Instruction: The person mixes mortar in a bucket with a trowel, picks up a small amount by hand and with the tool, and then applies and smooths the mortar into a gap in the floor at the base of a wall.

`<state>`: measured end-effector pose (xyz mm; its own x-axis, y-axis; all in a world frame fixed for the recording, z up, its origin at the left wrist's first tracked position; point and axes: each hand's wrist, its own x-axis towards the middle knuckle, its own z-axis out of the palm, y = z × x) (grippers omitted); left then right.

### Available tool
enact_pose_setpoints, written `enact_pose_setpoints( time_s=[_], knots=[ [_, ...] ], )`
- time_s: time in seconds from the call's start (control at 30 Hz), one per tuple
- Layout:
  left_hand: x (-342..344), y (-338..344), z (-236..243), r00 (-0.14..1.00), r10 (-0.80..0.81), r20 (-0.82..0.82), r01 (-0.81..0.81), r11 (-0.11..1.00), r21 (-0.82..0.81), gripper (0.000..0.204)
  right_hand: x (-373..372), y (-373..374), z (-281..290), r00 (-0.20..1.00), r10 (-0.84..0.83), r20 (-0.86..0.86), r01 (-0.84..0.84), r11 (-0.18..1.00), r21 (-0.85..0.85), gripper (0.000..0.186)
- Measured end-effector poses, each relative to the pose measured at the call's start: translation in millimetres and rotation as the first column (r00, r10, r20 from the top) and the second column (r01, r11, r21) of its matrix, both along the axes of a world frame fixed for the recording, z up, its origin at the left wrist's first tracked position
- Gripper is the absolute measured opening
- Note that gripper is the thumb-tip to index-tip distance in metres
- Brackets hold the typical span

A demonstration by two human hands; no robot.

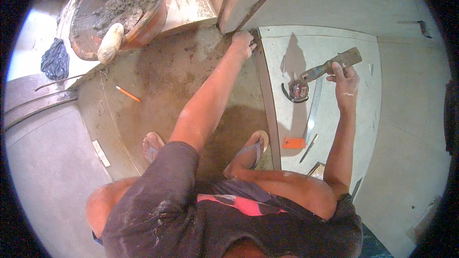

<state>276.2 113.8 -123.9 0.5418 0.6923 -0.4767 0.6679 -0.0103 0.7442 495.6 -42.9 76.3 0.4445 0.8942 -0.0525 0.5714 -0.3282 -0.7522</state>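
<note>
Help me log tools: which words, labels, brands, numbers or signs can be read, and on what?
None can be read.
Compact black-and-red tape measure: label too small and blurred.
Long silver metal strip: any markings too fine.
Flat rectangular orange tag: any print too small.
Dirty flat-bladed tool in the right hand: no readable marking.

The hand tool [352, 57] is over the slab [325, 40], right of the tape measure [300, 90], pencil [128, 93] and tub [156, 23].
</note>
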Motion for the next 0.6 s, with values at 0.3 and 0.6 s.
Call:
enact_pose_setpoints(
  time_s=[0.3, 0.6],
  knots=[
    [6, 1, -10, 0.994, -0.001, -0.114, 0.022, 0.982, 0.187, 0.029, 2, -3, -6, 0.997, 0.005, -0.073, -0.004, 1.0, 0.017, 0.026],
    [17, -3, -23, 0.993, -0.008, -0.118, 0.059, 0.902, 0.429, 0.025, 0, -2, -10, 0.995, -0.031, -0.097, 0.029, 0.999, -0.019, 0.025]
  ],
)
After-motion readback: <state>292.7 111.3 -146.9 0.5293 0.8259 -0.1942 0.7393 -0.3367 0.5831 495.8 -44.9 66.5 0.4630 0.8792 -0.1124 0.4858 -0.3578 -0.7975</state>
